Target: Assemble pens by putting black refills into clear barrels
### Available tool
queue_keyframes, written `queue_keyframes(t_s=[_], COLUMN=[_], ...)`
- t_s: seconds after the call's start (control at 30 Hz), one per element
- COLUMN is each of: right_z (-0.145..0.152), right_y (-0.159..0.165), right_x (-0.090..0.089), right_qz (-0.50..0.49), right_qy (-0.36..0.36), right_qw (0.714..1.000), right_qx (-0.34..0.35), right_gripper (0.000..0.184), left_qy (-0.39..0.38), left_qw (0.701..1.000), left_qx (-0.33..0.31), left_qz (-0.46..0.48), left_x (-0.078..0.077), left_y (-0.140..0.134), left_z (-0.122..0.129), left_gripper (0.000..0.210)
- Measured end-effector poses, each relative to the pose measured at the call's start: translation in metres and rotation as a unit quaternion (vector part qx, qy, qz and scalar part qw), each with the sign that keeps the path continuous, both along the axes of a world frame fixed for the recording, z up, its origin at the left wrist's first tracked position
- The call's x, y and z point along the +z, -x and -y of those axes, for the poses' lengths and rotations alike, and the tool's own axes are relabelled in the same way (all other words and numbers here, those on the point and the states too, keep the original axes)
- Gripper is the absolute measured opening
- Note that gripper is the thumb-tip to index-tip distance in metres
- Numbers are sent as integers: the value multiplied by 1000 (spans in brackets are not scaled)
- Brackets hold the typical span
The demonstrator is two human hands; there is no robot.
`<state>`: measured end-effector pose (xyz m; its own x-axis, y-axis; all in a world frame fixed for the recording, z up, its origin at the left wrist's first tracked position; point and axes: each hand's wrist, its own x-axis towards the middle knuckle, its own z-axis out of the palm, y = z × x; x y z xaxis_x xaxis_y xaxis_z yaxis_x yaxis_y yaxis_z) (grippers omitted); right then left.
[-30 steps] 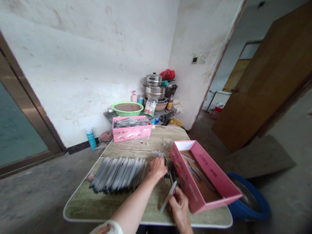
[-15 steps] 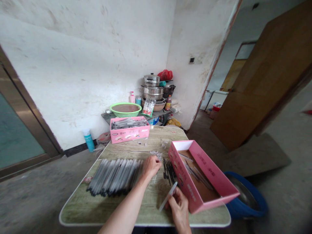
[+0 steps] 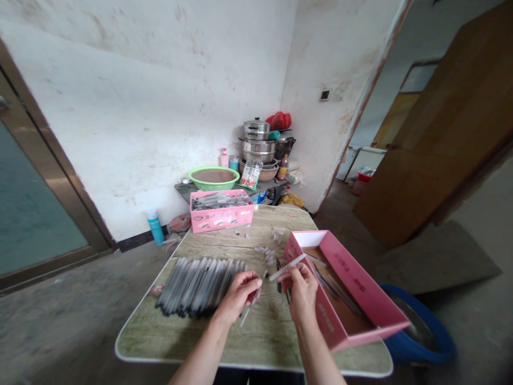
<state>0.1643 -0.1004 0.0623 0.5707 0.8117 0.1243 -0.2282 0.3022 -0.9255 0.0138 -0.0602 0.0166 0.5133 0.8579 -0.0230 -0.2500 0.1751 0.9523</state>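
Observation:
My left hand pinches a thin pen refill that slants down toward me, just right of a dense row of clear pens with dark ends. Between the fingers of my right hand is a translucent pen barrel, tilted up to the right. Dark slim pen parts lie partly hidden under that hand. Beyond both hands, small clear pieces are scattered on the wooden-patterned table. An open pink box stands beside my right hand, with several thin sticks inside.
Another pink box, full of pens, stands at the table's far edge. Behind it are a green basin and stacked steel pots. A blue tub sits on the floor at the right; a blue spray can stands by the wall.
My left hand has drawn back from the small pieces, and a refill now shows in its fingers. My right hand has moved forward with the barrel, which now lies flatter. The view has shifted slightly.

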Motion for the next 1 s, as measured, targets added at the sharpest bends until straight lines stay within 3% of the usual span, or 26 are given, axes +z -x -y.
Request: queue_keyframes(t_s=[0.37, 0.73, 0.9, 1.0], right_z=[-9, -7, -7, -6], right_y=[-5, -5, -4, 1], right_x=[-1, 0, -3, -5], right_qz=[-69, -75, -67, -63], right_qy=[9, 31, 55, 71], right_qw=[997, 996, 996, 995], right_qx=[22, 42, 36, 42], right_gripper=[24, 24, 20, 18], left_qy=[12, 7, 90, 153], left_qw=[998, 998, 990, 982], left_qx=[-36, -45, -87, -81], left_qz=[42, 54, 72, 79], left_x=[3, 7, 10, 7], left_y=[3, -2, 0, -2], left_z=[3, 2, 0, -4], left_gripper=[22, 25, 24, 26])
